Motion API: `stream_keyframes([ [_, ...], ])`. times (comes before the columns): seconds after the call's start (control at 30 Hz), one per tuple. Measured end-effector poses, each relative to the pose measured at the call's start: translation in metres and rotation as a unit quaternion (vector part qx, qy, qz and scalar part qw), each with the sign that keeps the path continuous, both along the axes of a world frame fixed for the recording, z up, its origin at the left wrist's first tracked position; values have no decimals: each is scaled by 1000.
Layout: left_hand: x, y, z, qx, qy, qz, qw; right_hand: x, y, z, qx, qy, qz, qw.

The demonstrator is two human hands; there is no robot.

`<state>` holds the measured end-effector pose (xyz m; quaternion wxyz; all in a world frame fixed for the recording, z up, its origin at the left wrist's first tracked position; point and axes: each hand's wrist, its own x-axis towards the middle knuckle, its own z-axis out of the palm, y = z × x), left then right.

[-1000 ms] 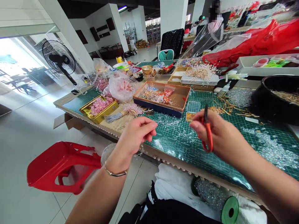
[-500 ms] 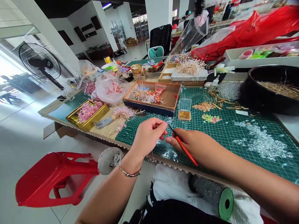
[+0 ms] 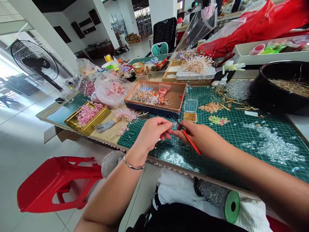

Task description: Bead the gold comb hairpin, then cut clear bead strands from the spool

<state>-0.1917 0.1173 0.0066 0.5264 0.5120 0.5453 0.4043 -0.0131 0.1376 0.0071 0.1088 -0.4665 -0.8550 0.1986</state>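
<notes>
While within right grip (image 3: 200, 134), red-handled tool (image 3: 191, 142)

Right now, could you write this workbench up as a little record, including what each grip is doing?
Left grip: thumb and fingers closed together; anything held is too small to tell
Right grip: closed around a red-handled tool, its tip near the left grip
Surface: green cutting mat
On it: clear beads, small box of gold beads
Further left: gold tin holding pink flowers
Floor: red stool
</notes>
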Motion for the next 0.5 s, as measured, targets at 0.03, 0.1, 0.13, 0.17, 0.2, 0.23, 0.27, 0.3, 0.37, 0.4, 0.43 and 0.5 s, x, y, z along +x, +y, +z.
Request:
stream_keyframes([
  [0.03, 0, -1, 2, -22, -26, -17, 999, 1, -2, 1, 11, 39, 0, 999],
  [0.1, 1, -5, 6, -62, -62, -58, 994, 4, -7, 5, 36, 110, 9, 993],
  [0.13, 1, -7, 7, -75, -74, -75, 992, 5, -9, 8, 46, 129, 15, 991],
  [0.17, 2, -9, 9, -83, -85, -87, 989, 6, -12, 10, 51, 133, 21, 990],
  [0.2, 2, -12, 10, -91, -98, -95, 986, 7, -15, 13, 57, 131, 23, 989],
  [0.23, 2, -14, 11, -98, -114, -100, 984, 8, -17, 15, 63, 127, 24, 990],
  [0.27, 2, -17, 13, -106, -132, -104, 980, 10, -19, 18, 70, 123, 28, 990],
  [0.3, 2, -20, 14, -114, -151, -110, 976, 11, -21, 20, 77, 123, 32, 989],
  [0.37, 1, -27, 18, -126, -177, -127, 968, 14, -24, 25, 96, 126, 29, 987],
  [0.4, -1, -32, 20, -128, -181, -134, 966, 16, -26, 28, 102, 131, 21, 986],
  [0.43, -3, -37, 22, -128, -178, -138, 966, 19, -28, 31, 101, 140, 6, 985],
  [0.5, -9, -48, 24, -121, -157, -129, 972, 25, -30, 38, 87, 171, -38, 981],
])
